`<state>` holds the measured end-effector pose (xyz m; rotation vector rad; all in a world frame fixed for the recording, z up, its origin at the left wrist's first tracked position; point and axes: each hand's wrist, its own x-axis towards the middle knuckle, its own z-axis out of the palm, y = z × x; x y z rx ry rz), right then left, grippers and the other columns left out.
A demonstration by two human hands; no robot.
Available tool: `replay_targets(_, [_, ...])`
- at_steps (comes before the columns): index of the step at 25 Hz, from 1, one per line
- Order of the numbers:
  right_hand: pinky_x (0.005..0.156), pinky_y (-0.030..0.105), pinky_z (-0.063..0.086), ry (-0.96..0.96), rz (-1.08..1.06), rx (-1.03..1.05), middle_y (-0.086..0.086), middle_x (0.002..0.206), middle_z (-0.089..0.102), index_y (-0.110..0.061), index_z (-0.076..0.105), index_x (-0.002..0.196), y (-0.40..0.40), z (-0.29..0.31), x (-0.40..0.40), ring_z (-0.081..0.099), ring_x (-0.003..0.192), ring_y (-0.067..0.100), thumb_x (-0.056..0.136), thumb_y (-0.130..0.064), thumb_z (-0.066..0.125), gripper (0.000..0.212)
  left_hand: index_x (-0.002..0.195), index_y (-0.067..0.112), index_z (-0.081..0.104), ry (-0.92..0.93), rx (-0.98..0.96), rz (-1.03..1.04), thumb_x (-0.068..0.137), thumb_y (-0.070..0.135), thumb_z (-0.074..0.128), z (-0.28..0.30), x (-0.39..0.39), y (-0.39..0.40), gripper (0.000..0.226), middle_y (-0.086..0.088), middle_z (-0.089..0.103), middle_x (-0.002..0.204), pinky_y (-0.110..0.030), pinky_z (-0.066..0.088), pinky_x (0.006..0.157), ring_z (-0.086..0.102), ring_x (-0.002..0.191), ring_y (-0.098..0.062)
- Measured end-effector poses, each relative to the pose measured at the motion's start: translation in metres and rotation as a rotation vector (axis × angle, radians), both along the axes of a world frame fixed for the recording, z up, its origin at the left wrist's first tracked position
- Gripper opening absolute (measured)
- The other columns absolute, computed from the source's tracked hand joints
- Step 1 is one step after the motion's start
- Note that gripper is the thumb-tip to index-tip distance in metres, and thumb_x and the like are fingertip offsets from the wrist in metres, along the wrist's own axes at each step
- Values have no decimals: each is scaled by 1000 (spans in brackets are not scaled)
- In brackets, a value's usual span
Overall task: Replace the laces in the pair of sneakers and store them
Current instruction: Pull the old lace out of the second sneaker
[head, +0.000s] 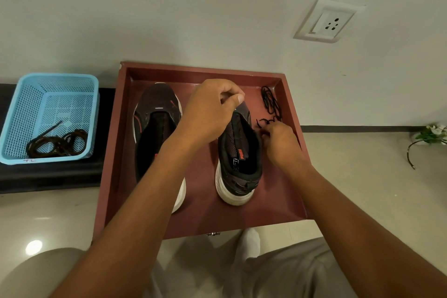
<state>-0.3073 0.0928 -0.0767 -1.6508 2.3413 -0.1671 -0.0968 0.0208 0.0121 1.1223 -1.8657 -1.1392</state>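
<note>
Two hands work at the right sneaker inside a red tray.

The right sneaker stands toe away from the person, just right of the tray's middle; the left hand reaches across from the left, fingers curled over its tongue, thumb and forefinger pinching the tongue's top. The right hand sits touching the shoe's right side, fingers curled around a black lace, whose coils lie on the tray floor near the far right corner. The left sneaker lies beside it, unlaced, partly under the left forearm. Left of the tray, a blue basket holds dark old laces in its near corner.
</note>
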Motion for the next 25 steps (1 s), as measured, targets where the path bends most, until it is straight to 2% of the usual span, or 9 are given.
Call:
replay_targets(4, [98, 38, 54, -77, -97, -19, 15, 124, 68, -10, 68, 131, -5, 8, 4, 66, 112, 35, 101, -3, 49, 37, 102, 18, 78, -40, -33, -13, 99, 20, 66, -3, 0, -2, 12, 19, 73, 93, -19, 55, 86, 68, 88, 3])
replay_targets(7, [92, 40, 54, -138, -129, -129, 15, 115, 72, -4, 71, 119, -6, 24, 10, 67, 105, 33, 103, -5, 49, 27, 107, 20, 77, -97, -41, -16, 98, 20, 66, -5, 3, -2, 14, 16, 71, 95, -20, 54, 87, 66, 90, 0])
replay_targets(9, [97, 39, 48, -175, -100, -183, 16, 123, 68, -1, 66, 124, -4, 40, 17, 63, 113, 33, 106, -11, 48, 27, 114, 20, 75, -145, -69, -11, 98, 20, 65, -7, 10, -1, 19, 12, 71, 101, -25, 54, 91, 65, 94, -2])
replay_targets(11, [98, 35, 44, -204, -42, -223, 17, 131, 64, 0, 60, 131, -5, 58, 26, 59, 121, 32, 108, -19, 47, 32, 128, 20, 68, -220, -113, -18, 99, 22, 64, -8, 19, -1, 29, 7, 70, 119, -31, 48, 103, 62, 111, -9])
replay_targets(14, [113, 26, 28, -247, 44, -218, 8, 156, 46, -9, 43, 153, -12, 75, 38, 39, 146, 26, 109, -35, 44, 50, 154, 18, 43, -413, -145, -35, 101, 28, 62, -4, 33, -1, 57, -2, 43, 158, -36, 24, 123, 31, 149, -22])
replay_targets(17, [124, 35, 9, -227, 138, -186, 4, 170, 22, -18, 24, 163, -22, 81, 54, 15, 158, 23, 108, -46, 40, 64, 163, 21, 19, -563, -138, -28, 103, 36, 58, 4, 48, 1, 74, 0, 14, 171, -51, 10, 128, 3, 158, -22])
replay_targets(19, [126, 38, 10, -216, 207, -176, 4, 171, 18, -18, 21, 164, -25, 84, 68, 11, 158, 25, 107, -47, 42, 67, 164, 24, 14, -612, -133, -28, 103, 40, 56, 5, 60, 4, 77, 2, 6, 172, -54, 4, 128, -3, 159, -20])
replay_targets(22, [128, 45, 14, -192, 262, -153, 3, 172, 15, -23, 18, 165, -29, 83, 86, 9, 159, 27, 105, -53, 42, 71, 164, 26, 13, -661, -125, -18, 102, 42, 56, 6, 79, 6, 77, 3, 7, 172, -56, 4, 127, -2, 159, -21])
replay_targets(25, [127, 48, 20, -136, 319, -129, 5, 171, 18, -23, 21, 164, -34, 86, 107, 14, 158, 29, 103, -53, 47, 73, 161, 22, 28, -710, -120, 13, 100, 42, 61, 5, 104, 9, 73, -1, 28, 167, -50, 18, 126, 18, 155, -27])
